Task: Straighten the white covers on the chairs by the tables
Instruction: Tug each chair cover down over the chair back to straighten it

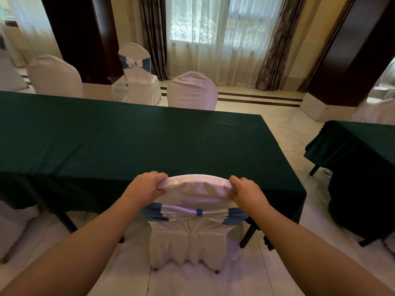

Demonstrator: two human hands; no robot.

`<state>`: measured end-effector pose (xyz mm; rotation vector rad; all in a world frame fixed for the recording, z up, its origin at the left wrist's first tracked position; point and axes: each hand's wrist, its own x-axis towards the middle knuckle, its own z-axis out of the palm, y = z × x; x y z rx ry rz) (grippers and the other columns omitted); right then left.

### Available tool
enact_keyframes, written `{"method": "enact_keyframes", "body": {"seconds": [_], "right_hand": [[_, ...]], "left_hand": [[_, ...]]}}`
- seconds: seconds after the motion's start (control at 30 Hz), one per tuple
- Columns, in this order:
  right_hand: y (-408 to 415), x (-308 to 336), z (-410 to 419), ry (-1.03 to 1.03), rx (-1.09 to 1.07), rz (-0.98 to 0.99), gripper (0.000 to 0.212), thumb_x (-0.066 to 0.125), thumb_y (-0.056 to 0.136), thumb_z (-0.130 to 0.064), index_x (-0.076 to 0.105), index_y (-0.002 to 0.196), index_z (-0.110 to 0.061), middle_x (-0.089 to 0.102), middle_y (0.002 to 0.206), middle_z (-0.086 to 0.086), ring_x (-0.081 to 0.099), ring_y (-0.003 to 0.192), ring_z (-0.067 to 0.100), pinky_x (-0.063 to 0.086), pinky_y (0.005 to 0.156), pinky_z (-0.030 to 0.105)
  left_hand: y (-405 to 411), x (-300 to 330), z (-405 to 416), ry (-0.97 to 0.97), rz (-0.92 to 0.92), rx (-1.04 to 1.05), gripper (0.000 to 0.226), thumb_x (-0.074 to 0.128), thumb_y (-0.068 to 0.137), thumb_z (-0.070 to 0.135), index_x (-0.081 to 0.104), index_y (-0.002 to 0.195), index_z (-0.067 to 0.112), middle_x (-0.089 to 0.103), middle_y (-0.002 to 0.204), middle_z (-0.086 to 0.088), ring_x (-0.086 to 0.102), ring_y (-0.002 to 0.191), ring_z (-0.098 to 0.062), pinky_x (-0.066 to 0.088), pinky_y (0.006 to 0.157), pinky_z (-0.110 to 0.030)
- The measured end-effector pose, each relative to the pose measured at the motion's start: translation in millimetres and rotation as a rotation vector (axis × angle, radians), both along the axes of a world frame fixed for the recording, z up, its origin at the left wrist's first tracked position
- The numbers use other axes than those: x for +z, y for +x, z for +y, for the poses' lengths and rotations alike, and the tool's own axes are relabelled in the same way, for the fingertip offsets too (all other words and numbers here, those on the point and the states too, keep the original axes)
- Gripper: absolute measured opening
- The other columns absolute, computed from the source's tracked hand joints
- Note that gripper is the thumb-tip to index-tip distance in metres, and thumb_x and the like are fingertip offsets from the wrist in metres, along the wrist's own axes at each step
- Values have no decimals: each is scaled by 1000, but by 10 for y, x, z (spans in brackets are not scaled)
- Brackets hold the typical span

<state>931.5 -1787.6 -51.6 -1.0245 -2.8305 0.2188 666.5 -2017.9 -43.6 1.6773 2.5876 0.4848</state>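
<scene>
A chair in a white cover (192,236) stands right in front of me, pushed against the near edge of a long table with a dark green cloth (119,137). A blue and white sash (198,213) is tied across the chair's back. My left hand (147,185) grips the top left corner of the cover, thumb below and fingers over the fabric. My right hand (245,190) grips the top right corner the same way. The cloth between my hands looks stretched with a few soft wrinkles.
Across the table stand two white-covered chairs (192,90) (54,76), and a third with a blue sash (136,71) behind them by the curtains. A second green table (352,144) is at the right. Another covered chair (12,227) shows at the left edge. Pale tiled floor lies between.
</scene>
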Motion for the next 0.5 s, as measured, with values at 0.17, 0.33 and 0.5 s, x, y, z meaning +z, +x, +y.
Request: {"method": "enact_keyframes", "body": {"seconds": [0.17, 0.33, 0.5], "right_hand": [[-17, -39, -7, 8, 11, -22, 28, 65, 87, -30, 39, 96, -36, 44, 78, -7, 48, 70, 18, 43, 57, 33], [-35, -35, -39, -1, -9, -36, 31, 65, 88, -31, 36, 92, -38, 44, 78, -6, 46, 69, 15, 48, 59, 33], [-22, -12, -87, 4, -19, -29, 28, 64, 89, -29, 36, 92, -37, 44, 78, -6, 46, 70, 17, 43, 57, 33]], "left_hand": [[-4, -36, -59, -8, -16, 17, 33, 74, 85, 36, 62, 115, 33, 61, 98, 11, 57, 85, -11, 45, 73, -29], [24, -16, -88, -14, -33, 49, 33, 74, 85, 34, 62, 116, 32, 62, 101, 9, 58, 87, -14, 44, 74, -30], [87, -21, -100, 8, -53, 83, 30, 72, 86, 28, 63, 114, 29, 63, 98, 7, 58, 85, -16, 45, 73, -31]]}}
